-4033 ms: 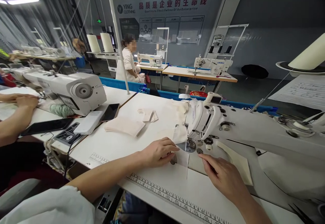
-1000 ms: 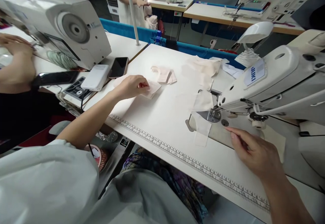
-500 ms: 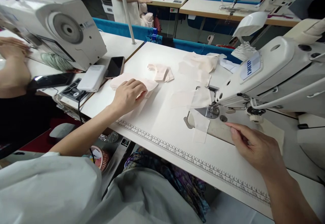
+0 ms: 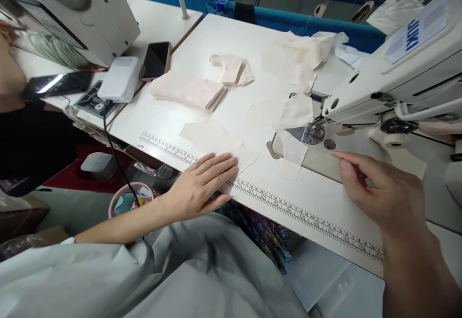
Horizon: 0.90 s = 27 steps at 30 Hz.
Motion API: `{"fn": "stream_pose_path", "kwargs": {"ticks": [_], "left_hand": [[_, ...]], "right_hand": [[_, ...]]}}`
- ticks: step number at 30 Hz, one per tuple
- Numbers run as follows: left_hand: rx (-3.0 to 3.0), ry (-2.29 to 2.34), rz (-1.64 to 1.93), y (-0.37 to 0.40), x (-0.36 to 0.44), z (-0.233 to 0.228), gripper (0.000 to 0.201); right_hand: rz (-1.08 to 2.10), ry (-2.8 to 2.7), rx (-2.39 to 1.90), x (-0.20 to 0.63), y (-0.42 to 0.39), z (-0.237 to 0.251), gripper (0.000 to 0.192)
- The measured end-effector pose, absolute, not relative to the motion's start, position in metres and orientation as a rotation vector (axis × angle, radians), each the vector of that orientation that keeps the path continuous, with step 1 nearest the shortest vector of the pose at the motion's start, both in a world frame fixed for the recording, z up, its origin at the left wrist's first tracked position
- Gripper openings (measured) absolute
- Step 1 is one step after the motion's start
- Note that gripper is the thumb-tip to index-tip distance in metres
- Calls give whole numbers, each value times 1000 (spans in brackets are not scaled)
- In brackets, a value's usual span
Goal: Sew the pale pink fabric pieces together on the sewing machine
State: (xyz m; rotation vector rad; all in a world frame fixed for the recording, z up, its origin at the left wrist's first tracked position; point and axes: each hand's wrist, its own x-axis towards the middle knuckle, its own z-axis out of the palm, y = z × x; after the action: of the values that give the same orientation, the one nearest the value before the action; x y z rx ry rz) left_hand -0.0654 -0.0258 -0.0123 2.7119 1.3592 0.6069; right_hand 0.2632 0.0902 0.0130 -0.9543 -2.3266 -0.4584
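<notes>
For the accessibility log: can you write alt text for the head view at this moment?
A person's left hand lies flat on a loose cream fabric piece at the table edge, while the right hand rests beside the sewing machine needle. A stack of fabric pieces sits farther back.

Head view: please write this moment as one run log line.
left hand flat on fabric piece | right hand open beside presser foot

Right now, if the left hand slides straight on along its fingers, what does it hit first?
The left hand lies flat, fingers pointing right and slightly away. Its fingertips already rest on the loose fabric piece. Past that, likely the small piece under the presser foot, though depth is hard to judge.
</notes>
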Motion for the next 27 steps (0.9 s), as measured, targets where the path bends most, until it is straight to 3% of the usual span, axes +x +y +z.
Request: {"fn": "stream_pose_path", "kwargs": {"ticks": [15, 27], "left_hand": [[2684, 1531, 421, -37, -48, -15, 61], [2811, 1460, 607, -37, -62, -24, 57]], "right_hand": [[-443, -2356, -944, 257, 85, 17, 19], [-362, -2386, -783, 243, 77, 18, 20]]}}
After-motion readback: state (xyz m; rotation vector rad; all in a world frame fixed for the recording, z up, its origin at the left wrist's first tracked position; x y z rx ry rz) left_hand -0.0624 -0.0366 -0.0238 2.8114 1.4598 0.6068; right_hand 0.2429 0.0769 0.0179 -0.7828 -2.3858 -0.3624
